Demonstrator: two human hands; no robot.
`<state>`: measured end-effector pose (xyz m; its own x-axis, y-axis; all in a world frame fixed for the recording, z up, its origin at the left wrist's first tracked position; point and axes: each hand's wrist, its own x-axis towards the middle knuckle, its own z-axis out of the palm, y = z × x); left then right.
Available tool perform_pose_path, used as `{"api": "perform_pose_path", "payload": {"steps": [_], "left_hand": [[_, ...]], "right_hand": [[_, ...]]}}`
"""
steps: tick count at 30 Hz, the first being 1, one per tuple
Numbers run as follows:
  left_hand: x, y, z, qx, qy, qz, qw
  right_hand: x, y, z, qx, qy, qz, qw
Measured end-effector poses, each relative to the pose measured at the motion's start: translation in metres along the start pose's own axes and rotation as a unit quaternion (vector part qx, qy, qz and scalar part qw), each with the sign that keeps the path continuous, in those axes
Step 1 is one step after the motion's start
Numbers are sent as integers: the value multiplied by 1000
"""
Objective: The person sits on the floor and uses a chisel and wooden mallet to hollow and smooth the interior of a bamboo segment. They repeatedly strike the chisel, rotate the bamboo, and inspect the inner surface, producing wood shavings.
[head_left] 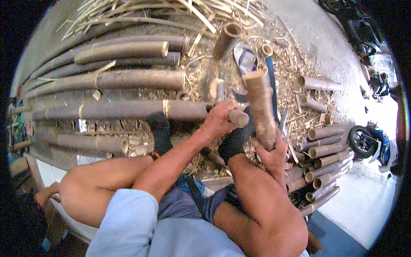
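Observation:
My left hand is wrapped round a thick, round wooden handle whose end points to the right. The rest of that tool is hidden. Beside it lies the right end of a long brown bamboo pole, close to my left fingers. In my closed right hand a stout bamboo mallet stands upward, its pale cut end on top, slightly smeared by motion. The mallet is just right of the wooden handle, apart from it.
More bamboo poles lie at the left, and split strips heap at the far side. Shavings litter the floor around a sandal. Short bamboo pieces are stacked at right, near a motorbike wheel. Another person's hand shows at left.

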<state>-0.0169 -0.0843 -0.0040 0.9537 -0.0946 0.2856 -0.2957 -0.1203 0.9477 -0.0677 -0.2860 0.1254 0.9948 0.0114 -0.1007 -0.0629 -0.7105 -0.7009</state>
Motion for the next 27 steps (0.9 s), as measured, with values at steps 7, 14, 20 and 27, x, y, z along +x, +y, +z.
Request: {"api": "perform_pose_path", "payload": {"steps": [7,14,20,27], "left_hand": [[-24,7,13,53,-83,153,983],[-11,-12,18,1,-6,131,991],[-17,-26,13,-57,-34,52,996],[-6,-18,9,-9,-19,26,999]], "right_hand": [[-22,6,-19,35,54,73,995],[-24,1,-25,6,64,-9,998],[-9,6,-11,-100,-49,4,994],[-3,8,-7,-71,-45,-58,995]]}}
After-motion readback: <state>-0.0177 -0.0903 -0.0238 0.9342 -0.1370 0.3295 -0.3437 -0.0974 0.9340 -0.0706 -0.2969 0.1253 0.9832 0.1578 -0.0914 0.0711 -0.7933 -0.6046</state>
